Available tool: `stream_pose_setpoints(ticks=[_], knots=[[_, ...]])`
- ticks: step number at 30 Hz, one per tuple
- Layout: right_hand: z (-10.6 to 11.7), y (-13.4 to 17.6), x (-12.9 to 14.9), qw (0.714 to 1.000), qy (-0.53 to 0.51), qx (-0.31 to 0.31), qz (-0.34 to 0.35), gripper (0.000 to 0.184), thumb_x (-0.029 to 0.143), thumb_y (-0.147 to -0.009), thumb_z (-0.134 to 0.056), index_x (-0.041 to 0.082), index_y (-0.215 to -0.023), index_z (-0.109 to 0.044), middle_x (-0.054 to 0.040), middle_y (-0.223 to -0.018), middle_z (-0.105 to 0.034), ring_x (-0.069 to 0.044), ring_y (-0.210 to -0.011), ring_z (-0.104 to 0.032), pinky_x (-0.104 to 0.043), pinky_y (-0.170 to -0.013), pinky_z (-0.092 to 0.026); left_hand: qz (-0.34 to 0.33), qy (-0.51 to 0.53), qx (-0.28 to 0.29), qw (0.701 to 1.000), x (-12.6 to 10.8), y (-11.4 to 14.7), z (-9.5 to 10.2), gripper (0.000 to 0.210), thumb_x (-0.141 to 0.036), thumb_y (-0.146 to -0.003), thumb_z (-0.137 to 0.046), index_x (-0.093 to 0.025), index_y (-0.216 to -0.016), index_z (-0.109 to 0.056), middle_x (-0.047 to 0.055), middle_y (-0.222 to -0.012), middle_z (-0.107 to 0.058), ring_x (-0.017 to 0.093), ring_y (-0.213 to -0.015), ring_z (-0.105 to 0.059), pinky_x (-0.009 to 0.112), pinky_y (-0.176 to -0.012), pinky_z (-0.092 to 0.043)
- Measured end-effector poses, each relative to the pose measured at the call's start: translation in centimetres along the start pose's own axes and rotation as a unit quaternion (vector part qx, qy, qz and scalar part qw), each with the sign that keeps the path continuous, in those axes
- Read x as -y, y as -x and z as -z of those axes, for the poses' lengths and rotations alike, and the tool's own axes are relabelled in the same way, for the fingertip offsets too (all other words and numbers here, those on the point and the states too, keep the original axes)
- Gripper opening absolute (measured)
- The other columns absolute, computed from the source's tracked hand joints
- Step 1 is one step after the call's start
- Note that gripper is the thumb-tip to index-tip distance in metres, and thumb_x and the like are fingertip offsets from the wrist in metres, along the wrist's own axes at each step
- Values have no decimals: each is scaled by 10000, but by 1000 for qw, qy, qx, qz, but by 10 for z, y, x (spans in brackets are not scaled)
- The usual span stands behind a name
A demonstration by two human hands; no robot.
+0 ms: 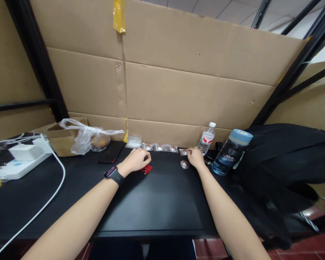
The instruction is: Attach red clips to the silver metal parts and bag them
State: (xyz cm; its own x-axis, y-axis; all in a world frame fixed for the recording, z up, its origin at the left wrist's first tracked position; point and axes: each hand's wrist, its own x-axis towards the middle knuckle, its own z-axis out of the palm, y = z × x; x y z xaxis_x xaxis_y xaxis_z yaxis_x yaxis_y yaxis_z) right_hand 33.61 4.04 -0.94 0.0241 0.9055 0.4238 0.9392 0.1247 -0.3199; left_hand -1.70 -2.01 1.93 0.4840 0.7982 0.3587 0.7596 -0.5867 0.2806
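My left hand [137,159] is closed, its fingers curled together just above a small bunch of red strips or cords [147,169]. Whatever lies between those fingertips is hidden. At the right end of a row along the cardboard, my right hand [196,157] pinches the edge of a small clear packet [183,151] with a shiny round piece inside. Just in front of that packet a loose shiny metal-looking disc [184,164] lies on the black table. Several similar clear packets [159,147] form the row to its left. A stack of clear plastic bags [134,141] lies at the row's left end.
A water bottle [206,139] and a blue-lidded bottle [231,152] stand right, beside a black bag [289,162]. Left are a dark phone [111,152], a knotted plastic bag [90,136], a cardboard box [61,141] and a power strip [24,166]. A cardboard wall [168,94] rises behind.
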Motion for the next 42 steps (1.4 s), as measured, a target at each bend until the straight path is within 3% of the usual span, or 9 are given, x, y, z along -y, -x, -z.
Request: stream_pose_setpoints(ticks=[8, 11, 14, 17, 21, 25, 30, 37, 42], knots=[[-3, -1, 7, 993, -24, 86, 78, 322, 242, -943, -539, 168, -1208, -706, -139, -1260, -671, -258, -1177, -595, -361, -1030, -420, -24, 51, 42, 998, 1, 3, -1, 180, -296, -863, -604, -257, -801, -769, 59, -914, -751, 230, -934, -657, 329, -944, -438], [12, 1, 9, 986, -49, 121, 105, 330, 308, -920, -596, 153, -1186, -713, -132, -1165, -701, -231, -1020, -657, -329, -943, -477, -26, 28, 59, 998, 0, 5, -4, 134, -296, -847, -642, -280, -815, -771, 49, -950, -740, 240, -989, -628, 338, -940, -421], [31, 8, 11, 962, -90, 218, 137, 493, 406, -736, -797, 172, -1165, -730, -108, -1134, -707, -214, -873, -672, -311, -833, -514, -18, 2, 56, 998, 0, 6, -5, 93, -271, -817, -684, -285, -860, -766, 50, -998, -727, 263, -1055, -589, 352, -943, -404], [41, 15, 13, 946, -105, 275, 134, 575, 296, -582, -882, 182, -1130, -749, -90, -1078, -728, -214, -831, -673, -302, -793, -512, -9, -9, 55, 998, 1, 6, -3, 104, -239, -800, -697, -274, -879, -756, 51, -1008, -723, 274, -1066, -572, 359, -932, -398], [43, 18, 17, 953, -109, 255, 119, 481, 174, -577, -843, 208, -1052, -768, -61, -977, -749, -205, -774, -667, -288, -744, -500, -10, 13, 53, 998, -1, 5, -1, 92, -214, -806, -670, -267, -798, -746, 45, -932, -722, 254, -1015, -581, 345, -922, -394], [47, 19, 20, 952, -115, 254, 129, 413, 181, -615, -821, 219, -1023, -765, -50, -966, -757, -202, -754, -669, -286, -710, -494, -17, 10, 50, 999, -3, 5, -4, 123, -209, -805, -640, -261, -742, -732, 44, -896, -725, 247, -988, -586, 340, -902, -391], [51, 20, 28, 952, -179, 204, 143, 455, 206, -624, -838, 227, -1071, -753, -46, -1001, -757, -208, -797, -675, -299, -731, -518, -8, 18, 42, 999, -4, 5, -7, 117, -198, -799, -649, -242, -703, -700, 51, -896, -722, 253, -989, -598, 343, -897, -392], [33, 33, 66, 915, -321, 173, 171, 514, 328, -720, -815, 218, -1204, -683, -83, -1134, -715, -184, -795, -671, -304, -682, -557, 22, 131, -46, 990, -19, 0, 2, 195, -291, -1001, -402, -224, -993, -586, 11, -809, -697, 175, -764, -637, 300, -804, -455], [24, 49, 100, 890, -400, 138, 171, 478, 329, -764, -783, 245, -1214, -647, -91, -1216, -681, -202, -914, -691, -306, -718, -565, 22, 222, -106, 969, -26, -5, 3, 176, -347, -938, -553, -216, -951, -670, 36, -970, -748, 196, -925, -681, 312, -904, -493]])
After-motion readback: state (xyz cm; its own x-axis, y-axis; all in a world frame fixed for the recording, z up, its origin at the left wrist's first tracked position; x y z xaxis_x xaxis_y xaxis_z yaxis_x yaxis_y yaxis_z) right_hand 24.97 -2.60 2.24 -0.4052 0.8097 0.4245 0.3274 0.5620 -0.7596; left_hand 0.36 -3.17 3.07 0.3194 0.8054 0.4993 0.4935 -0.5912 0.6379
